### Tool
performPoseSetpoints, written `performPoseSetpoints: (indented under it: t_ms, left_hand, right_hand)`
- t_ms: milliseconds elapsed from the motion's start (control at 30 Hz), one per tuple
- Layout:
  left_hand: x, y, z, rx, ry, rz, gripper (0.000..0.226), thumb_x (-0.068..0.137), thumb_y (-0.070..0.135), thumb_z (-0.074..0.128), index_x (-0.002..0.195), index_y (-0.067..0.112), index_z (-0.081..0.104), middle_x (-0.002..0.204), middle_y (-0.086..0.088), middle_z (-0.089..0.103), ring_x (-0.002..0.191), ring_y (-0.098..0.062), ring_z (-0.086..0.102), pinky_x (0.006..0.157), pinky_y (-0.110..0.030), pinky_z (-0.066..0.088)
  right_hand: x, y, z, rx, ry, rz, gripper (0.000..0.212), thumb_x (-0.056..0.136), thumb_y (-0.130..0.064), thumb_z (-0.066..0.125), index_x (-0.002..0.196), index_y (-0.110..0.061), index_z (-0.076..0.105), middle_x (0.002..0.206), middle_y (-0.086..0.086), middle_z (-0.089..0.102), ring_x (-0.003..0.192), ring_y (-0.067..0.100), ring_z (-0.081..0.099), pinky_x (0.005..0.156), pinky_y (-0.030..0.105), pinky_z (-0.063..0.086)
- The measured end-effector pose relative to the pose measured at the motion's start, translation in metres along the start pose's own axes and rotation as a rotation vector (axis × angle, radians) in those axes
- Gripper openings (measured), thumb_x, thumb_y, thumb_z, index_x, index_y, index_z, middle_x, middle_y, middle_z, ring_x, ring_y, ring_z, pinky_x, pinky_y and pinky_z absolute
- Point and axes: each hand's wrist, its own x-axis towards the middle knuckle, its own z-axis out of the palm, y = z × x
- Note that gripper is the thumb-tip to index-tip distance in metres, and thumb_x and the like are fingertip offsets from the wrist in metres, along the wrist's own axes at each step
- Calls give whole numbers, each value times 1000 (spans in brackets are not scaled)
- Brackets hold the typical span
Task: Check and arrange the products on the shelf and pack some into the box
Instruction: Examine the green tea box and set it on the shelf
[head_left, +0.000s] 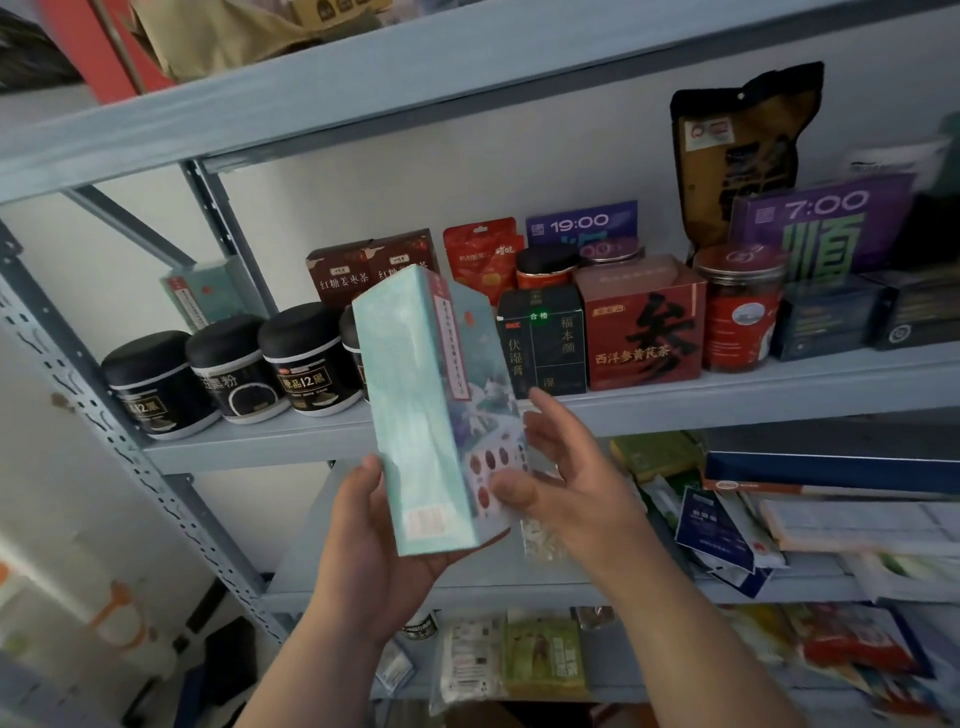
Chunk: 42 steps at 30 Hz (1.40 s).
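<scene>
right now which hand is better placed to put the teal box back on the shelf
Left, probably. The left hand holds the teal box by its base, while the right hand is open beside it, only its thumb at the front. The shelf is just behind.

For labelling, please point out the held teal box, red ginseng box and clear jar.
held teal box (415, 405): head view, side panel.
red ginseng box (644, 338): head view, front face.
clear jar (737, 322): head view, red label.

I lost most of one black jar (351, 332) behind the teal box (415, 405); dark boxes (914, 312) at three o'clock blurred.
</scene>
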Motion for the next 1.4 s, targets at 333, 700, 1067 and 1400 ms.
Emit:
performPoseSetpoints:
  t_ms: [333, 700, 1067, 1400]
  left_hand:
    - [5, 15, -26, 591, -36, 176, 97, 60, 61, 90, 135, 11, 55, 129, -16, 67, 116, -37, 67, 82, -45, 61]
    - [3, 17, -36, 756, -15, 214, 80, 59, 21, 90, 132, 15, 59, 121, -3, 72, 114, -24, 68, 86, -32, 59]
    - [-15, 31, -16, 236, 5, -229, 92, 58, 73, 81, 128, 14, 67, 110, -25, 73, 78, -43, 74, 50, -40, 62]
    - [-14, 25, -18, 240, 247, -151, 58, 80, 44, 54, 122, 3, 62, 88, -15, 73, 61, -23, 72, 40, -33, 56]
  right_hand:
    - [-7, 1, -5, -53, -29, 6, 73, 85, -22, 83, 139, -50, 42, 123, -24, 67, 112, -4, 65, 85, 20, 57]
    - [-2, 15, -2, -138, 18, 31, 66, 77, -17, 89, 131, -35, 58, 118, -17, 72, 114, 4, 67, 97, 35, 56]
    - [-1, -3, 6, 201, -3, 3, 66, 80, -56, 67, 138, -26, 61, 121, 5, 74, 117, 24, 69, 87, 32, 55]
    - [-10, -17, 20, 209, -114, -68, 51, 92, -32, 70, 141, -40, 56, 125, -1, 68, 119, 20, 67, 94, 32, 57]
